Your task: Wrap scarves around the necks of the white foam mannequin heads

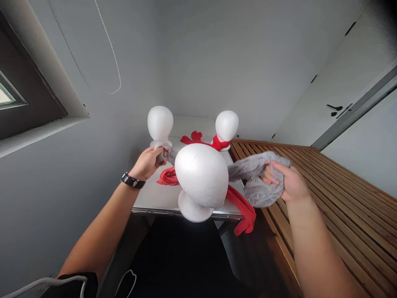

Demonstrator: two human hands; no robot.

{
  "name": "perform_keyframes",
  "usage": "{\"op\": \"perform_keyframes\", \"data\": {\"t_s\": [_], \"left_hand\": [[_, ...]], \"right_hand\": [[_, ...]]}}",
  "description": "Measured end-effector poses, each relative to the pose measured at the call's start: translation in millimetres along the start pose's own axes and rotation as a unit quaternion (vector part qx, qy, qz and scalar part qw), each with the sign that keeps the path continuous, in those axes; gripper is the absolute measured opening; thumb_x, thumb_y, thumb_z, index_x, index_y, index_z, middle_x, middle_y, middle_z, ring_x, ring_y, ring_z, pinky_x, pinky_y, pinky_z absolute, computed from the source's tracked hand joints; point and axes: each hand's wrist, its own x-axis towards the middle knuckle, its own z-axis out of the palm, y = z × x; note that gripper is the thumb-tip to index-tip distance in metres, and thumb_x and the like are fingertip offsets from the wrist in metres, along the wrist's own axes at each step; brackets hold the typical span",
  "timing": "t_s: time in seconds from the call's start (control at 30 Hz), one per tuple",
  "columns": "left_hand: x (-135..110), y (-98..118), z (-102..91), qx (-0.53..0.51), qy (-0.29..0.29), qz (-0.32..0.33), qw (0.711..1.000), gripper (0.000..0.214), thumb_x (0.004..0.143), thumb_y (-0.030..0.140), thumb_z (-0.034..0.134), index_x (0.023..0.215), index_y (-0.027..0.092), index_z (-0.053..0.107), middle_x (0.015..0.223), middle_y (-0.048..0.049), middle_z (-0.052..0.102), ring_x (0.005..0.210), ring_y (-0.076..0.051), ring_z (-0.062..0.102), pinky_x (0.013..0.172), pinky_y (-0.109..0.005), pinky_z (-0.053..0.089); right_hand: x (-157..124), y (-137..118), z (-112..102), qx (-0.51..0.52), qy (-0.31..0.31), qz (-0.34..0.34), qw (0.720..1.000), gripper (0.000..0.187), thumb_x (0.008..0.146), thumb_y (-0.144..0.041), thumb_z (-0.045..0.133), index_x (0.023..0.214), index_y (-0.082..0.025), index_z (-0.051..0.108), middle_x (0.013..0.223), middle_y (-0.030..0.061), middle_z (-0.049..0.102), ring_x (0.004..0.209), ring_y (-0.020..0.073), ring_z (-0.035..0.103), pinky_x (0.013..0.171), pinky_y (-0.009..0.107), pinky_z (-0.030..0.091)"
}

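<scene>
A white foam mannequin head (201, 176) stands at the near edge of a small white table (155, 194). A grey scarf (254, 178) runs behind it from hand to hand. My left hand (149, 162), with a black watch on the wrist, is closed on one end at the left. My right hand (285, 180) is closed on the bunched other end at the right. A red scarf (242, 207) lies on the table by the head's base and hangs off the front edge.
Two more foam heads stand at the back of the table: a bare one (160, 123) on the left, and one (226, 126) on the right with another red scarf (218, 143) around its neck. A slatted wooden surface (325, 186) lies to the right. Grey walls surround the table.
</scene>
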Motion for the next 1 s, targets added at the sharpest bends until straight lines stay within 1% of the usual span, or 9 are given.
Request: {"op": "perform_keyframes", "data": {"t_s": [0.1, 0.27, 0.33, 0.4, 0.5, 0.57, 0.73, 0.83, 1.0], "left_hand": [[6.2, 0.9, -2.2, 0.062, 0.024, 0.003, 0.998, 0.024, 0.084, 0.036, 0.075, 0.091, 0.013, 0.070, 0.080, -0.0042, 0.062, 0.064, -0.012, 0.054, 0.060, -0.026, 0.044], [-19.0, -50.2, -16.1, 0.256, -0.045, -0.121, 0.958, 0.031, 0.080, 0.046, 0.080, 0.083, 0.017, 0.072, 0.068, -0.0045, 0.066, 0.060, -0.016, 0.054, 0.057, -0.027, 0.038], [-33.7, -65.1, -19.9, 0.319, -0.041, -0.089, 0.943, 0.033, 0.075, 0.045, 0.085, 0.091, 0.018, 0.075, 0.079, -0.0077, 0.071, 0.069, -0.022, 0.062, 0.065, -0.030, 0.043], [-49.8, -71.1, -19.4, 0.395, 0.022, -0.010, 0.918, 0.045, 0.075, 0.044, 0.086, 0.111, 0.018, 0.075, 0.104, -0.0136, 0.074, 0.091, -0.030, 0.068, 0.081, -0.037, 0.049], [-77.2, -73.2, -5.9, 0.527, 0.105, 0.099, 0.838, 0.055, 0.086, 0.046, 0.077, 0.132, 0.017, 0.069, 0.136, -0.0227, 0.063, 0.122, -0.043, 0.061, 0.103, -0.054, 0.045], [-97.7, -78.5, 11.0, 0.556, 0.092, 0.148, 0.813, 0.052, 0.093, 0.044, 0.070, 0.138, 0.017, 0.066, 0.142, -0.0240, 0.059, 0.129, -0.045, 0.057, 0.109, -0.059, 0.043], [-141.4, -107.6, 55.5, 0.465, -0.035, 0.146, 0.872, 0.060, 0.096, 0.033, 0.069, 0.153, 0.025, 0.054, 0.148, -0.0174, 0.059, 0.133, -0.037, 0.060, 0.112, -0.052, 0.048], [-150.8, -118.4, 70.9, 0.423, -0.035, 0.132, 0.896, 0.068, 0.087, 0.033, 0.080, 0.151, 0.025, 0.056, 0.146, -0.0171, 0.062, 0.130, -0.039, 0.062, 0.105, -0.051, 0.053], [-152.5, -127.5, 76.5, 0.371, -0.019, 0.178, 0.911, 0.031, 0.091, 0.033, 0.074, 0.121, 0.024, 0.072, 0.126, -0.0130, 0.075, 0.107, -0.035, 0.073, 0.091, -0.048, 0.060]], "right_hand": [[18.6, 5.2, -8.0, -0.050, 0.021, 0.000, 0.999, 0.040, 0.079, -0.054, 0.083, 0.091, -0.019, 0.069, 0.048, -0.0078, 0.041, 0.041, 0.0074, 0.032, 0.051, 0.029, 0.031], [0.0, 80.1, -11.8, -0.298, -0.044, 0.078, 0.950, 0.052, 0.085, -0.062, 0.077, 0.103, -0.013, 0.076, 0.077, 0.0095, 0.072, 0.066, 0.0233, 0.065, 0.063, 0.033, 0.045], [-12.8, 104.2, -11.2, -0.440, -0.052, 0.027, 0.896, 0.053, 0.089, -0.058, 0.073, 0.116, -0.013, 0.076, 0.093, 0.0147, 0.076, 0.086, 0.0311, 0.072, 0.075, 0.038, 0.051], [-25.5, 115.2, -6.9, -0.539, -0.009, -0.056, 0.840, 0.056, 0.092, -0.055, 0.070, 0.129, -0.013, 0.072, 0.111, 0.0186, 0.076, 0.105, 0.0367, 0.071, 0.089, 0.044, 0.052], [-42.0, 114.8, 14.2, -0.558, 0.057, -0.208, 0.801, 0.048, 0.099, -0.048, 0.063, 0.133, -0.015, 0.069, 0.128, 0.0182, 0.071, 0.122, 0.0367, 0.064, 0.108, 0.051, 0.047], [-50.8, 113.6, 39.3, -0.514, 0.056, -0.281, 0.808, 0.039, 0.102, -0.038, 0.059, 0.134, -0.018, 0.068, 0.132, 0.0158, 0.069, 0.128, 0.0331, 0.061, 0.115, 0.050, 0.044], [-75.8, 133.9, 108.2, -0.398, -0.050, -0.306, 0.864, 0.029, 0.095, -0.016, 0.057, 0.121, -0.023, 0.069, 0.124, 0.0106, 0.073, 0.122, 0.0299, 0.064, 0.108, 0.050, 0.048], [-100.9, 150.3, 132.0, -0.361, -0.012, -0.321, 0.875, 0.023, 0.094, -0.009, 0.051, 0.102, -0.022, 0.068, 0.104, 0.0084, 0.074, 0.109, 0.0281, 0.067, 0.101, 0.049, 0.049], [-136.0, 156.3, 147.0, -0.313, 0.053, -0.330, 0.889, 0.030, 0.091, -0.003, 0.046, 0.104, -0.024, 0.064, 0.099, 0.0063, 0.071, 0.096, 0.0253, 0.067, 0.089, 0.044, 0.054]]}}
